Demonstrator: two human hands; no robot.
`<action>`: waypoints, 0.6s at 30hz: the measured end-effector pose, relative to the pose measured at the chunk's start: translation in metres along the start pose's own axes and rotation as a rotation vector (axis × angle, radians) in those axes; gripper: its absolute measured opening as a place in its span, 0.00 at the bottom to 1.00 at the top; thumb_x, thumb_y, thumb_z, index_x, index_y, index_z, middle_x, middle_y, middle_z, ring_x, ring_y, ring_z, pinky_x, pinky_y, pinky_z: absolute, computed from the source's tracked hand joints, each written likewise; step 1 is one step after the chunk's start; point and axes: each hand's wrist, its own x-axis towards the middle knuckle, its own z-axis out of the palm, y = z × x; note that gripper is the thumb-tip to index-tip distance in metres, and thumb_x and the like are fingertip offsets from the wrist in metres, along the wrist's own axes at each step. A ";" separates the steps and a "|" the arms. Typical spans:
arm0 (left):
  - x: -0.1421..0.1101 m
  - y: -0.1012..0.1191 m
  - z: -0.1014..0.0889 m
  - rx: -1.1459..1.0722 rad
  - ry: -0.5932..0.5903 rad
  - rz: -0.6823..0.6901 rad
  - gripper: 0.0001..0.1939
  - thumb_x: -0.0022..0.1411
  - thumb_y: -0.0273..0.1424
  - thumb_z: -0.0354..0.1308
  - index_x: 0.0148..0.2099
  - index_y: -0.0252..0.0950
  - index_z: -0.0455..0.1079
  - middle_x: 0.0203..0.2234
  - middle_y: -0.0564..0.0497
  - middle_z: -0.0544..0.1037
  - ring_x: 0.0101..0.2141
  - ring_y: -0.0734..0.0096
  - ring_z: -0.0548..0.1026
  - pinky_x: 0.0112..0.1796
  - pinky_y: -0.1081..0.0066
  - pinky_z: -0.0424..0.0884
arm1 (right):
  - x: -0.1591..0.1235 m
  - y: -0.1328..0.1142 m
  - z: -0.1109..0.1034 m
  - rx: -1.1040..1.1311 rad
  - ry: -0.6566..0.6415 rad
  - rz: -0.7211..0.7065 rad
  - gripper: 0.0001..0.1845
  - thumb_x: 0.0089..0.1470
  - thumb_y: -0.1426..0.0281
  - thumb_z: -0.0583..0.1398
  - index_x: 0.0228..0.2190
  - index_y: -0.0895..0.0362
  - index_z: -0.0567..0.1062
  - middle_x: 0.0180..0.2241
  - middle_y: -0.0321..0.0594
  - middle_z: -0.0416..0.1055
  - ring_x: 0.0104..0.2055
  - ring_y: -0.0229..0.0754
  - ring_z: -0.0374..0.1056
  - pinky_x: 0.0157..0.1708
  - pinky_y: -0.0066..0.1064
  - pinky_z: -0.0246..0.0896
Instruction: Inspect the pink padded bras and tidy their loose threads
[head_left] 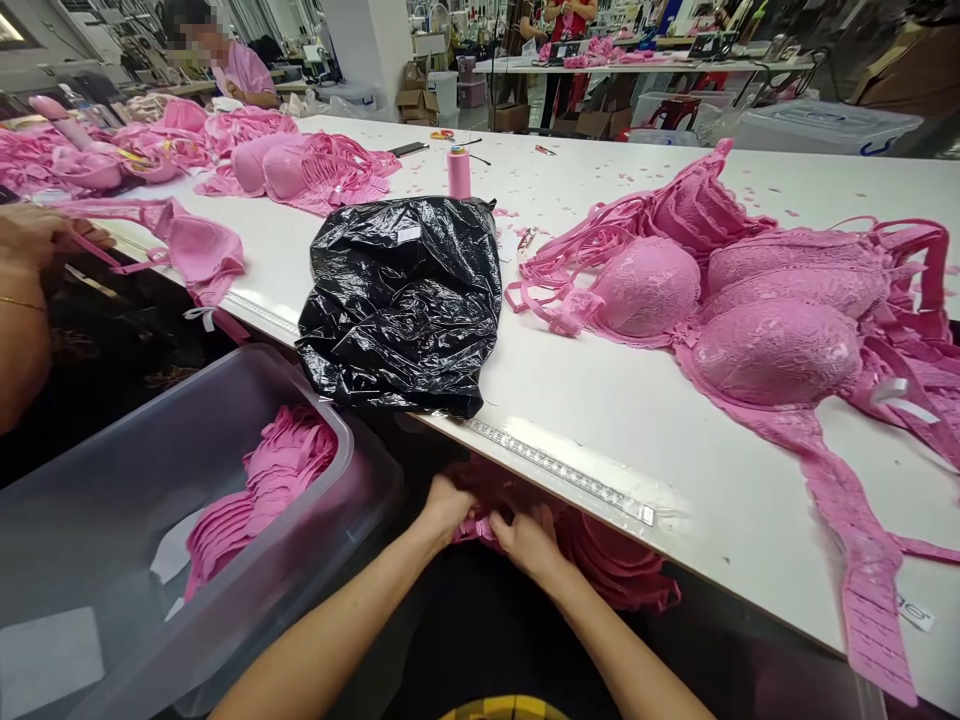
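Below the table's front edge, my left hand [453, 506] and my right hand [528, 542] are close together over my lap. Both have their fingers closed on a pink bra [480, 530], mostly hidden by the hands and the table's shadow. Right of my right hand, a stack of pink bras [611, 560] sits under the tabletop. Above my hands, a crumpled black plastic bag [405, 300] lies at the edge of the white table [600, 410]. More pink lace bras [780, 350] are piled on the tabletop at the right.
A grey plastic bin [225, 610] with pink pieces [262, 490] and white paper stands at my left. A measuring tape [562, 470] runs along the table edge. A pink thread cone [458, 172] stands behind the bag. At far left, a co-worker's arm [22, 310] holds another bra [199, 245].
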 end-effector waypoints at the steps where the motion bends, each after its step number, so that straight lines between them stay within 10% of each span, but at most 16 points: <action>1: 0.001 -0.001 0.002 -0.029 0.003 -0.021 0.16 0.37 0.17 0.62 0.34 0.31 0.71 0.25 0.50 0.77 0.25 0.69 0.75 0.25 0.74 0.69 | 0.001 -0.001 0.000 0.005 0.012 -0.008 0.13 0.49 0.71 0.53 0.33 0.56 0.77 0.34 0.43 0.77 0.38 0.46 0.70 0.41 0.31 0.60; 10: -0.011 -0.004 0.001 -0.245 -0.078 -0.290 0.08 0.40 0.18 0.63 0.19 0.31 0.67 0.14 0.54 0.70 0.16 0.80 0.67 0.21 0.79 0.65 | -0.013 -0.013 -0.014 0.078 0.023 -0.064 0.13 0.52 0.71 0.51 0.21 0.57 0.71 0.17 0.35 0.67 0.19 0.35 0.61 0.22 0.26 0.52; 18: -0.059 0.008 -0.014 -0.233 -0.252 -0.256 0.11 0.38 0.25 0.69 0.27 0.27 0.72 0.19 0.51 0.73 0.17 0.82 0.67 0.19 0.81 0.62 | -0.053 -0.034 -0.028 0.157 0.070 -0.268 0.11 0.53 0.78 0.51 0.22 0.57 0.68 0.19 0.35 0.64 0.19 0.34 0.58 0.22 0.26 0.47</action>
